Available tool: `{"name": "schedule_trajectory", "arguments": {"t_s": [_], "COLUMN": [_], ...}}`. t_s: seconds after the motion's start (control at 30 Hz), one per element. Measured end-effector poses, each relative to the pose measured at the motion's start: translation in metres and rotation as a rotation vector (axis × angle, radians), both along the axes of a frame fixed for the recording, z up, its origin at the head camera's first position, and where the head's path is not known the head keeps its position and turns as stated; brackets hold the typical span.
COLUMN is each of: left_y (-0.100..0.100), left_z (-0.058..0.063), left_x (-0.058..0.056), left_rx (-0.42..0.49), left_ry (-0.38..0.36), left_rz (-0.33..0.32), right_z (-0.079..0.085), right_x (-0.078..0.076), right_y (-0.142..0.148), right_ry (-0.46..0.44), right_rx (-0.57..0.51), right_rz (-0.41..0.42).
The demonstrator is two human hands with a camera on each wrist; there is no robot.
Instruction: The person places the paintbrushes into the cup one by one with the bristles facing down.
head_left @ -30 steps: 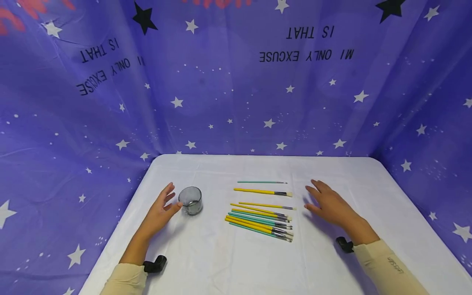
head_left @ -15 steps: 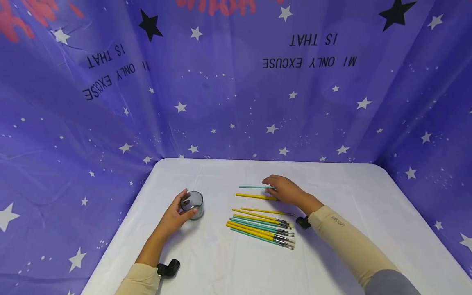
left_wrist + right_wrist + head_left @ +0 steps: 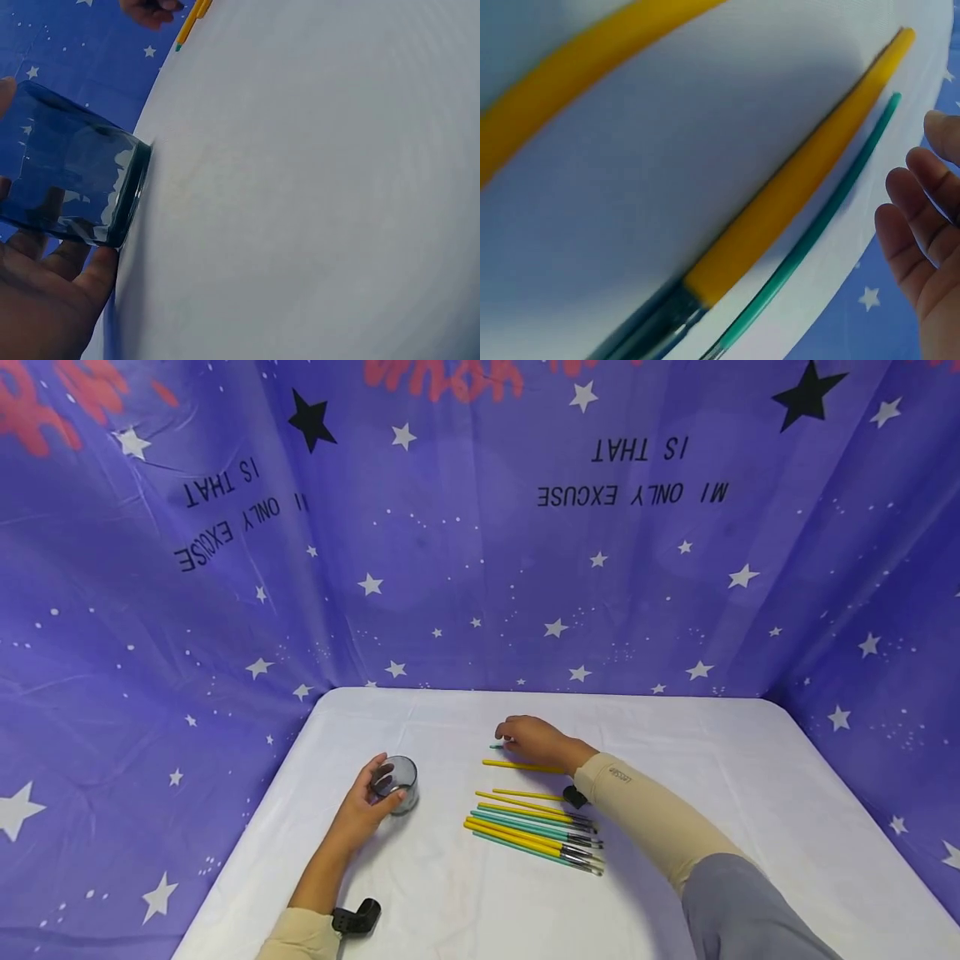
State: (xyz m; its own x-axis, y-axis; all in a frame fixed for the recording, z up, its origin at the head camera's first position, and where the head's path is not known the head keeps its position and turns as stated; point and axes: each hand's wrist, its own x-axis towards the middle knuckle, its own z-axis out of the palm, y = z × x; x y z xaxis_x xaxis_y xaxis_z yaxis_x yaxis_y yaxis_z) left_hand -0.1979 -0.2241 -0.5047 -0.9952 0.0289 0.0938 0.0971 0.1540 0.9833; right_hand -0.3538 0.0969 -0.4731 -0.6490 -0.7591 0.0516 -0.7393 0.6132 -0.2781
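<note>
My left hand (image 3: 360, 817) holds a smoky clear drinking glass (image 3: 406, 770), thumb on the near side and fingers round the far side. The left wrist view shows the glass (image 3: 75, 161) upright at the table surface, fingers (image 3: 96, 279) against its wall. My right hand (image 3: 536, 740) is over the farthest paintbrush, a thin green one (image 3: 495, 747) mostly hidden beneath it. In the right wrist view, its fingers (image 3: 901, 196) are loosely bent beside that green paintbrush (image 3: 821, 221), apart from it. A thicker yellow paintbrush (image 3: 780, 199) lies alongside.
Several yellow and green paintbrushes (image 3: 525, 835) lie in a row on the white table (image 3: 450, 910), bristles to the right. The right forearm (image 3: 652, 810) reaches past them. A purple star-printed curtain (image 3: 480, 568) encloses the back and sides.
My left hand has moved right and taken hold of the glass. My right hand has swept left from the table's right side to above the far green paintbrush.
</note>
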Motion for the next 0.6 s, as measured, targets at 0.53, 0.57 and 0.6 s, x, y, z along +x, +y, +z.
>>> {"name": "schedule_trajectory", "arguments": {"t_s": [0.53,0.57,0.6], "left_y": [0.004,0.004,0.005], "left_z": [0.003,0.003,0.003], "left_x": [0.003,0.002,0.002], "left_rx": [0.084,0.081,0.082], "left_ry": [-0.064,-0.060,-0.054], "left_rz": [0.013,0.012,0.008], "right_z": [-0.012,-0.011,-0.009], "right_x": [-0.002,-0.002,-0.003], "right_y": [-0.029,-0.028,-0.027], "right_ry": [0.085,0.081,0.079], "right_rx": [0.185,0.185,0.183], "right_rz": [-0.020,-0.027,-0.035]}}
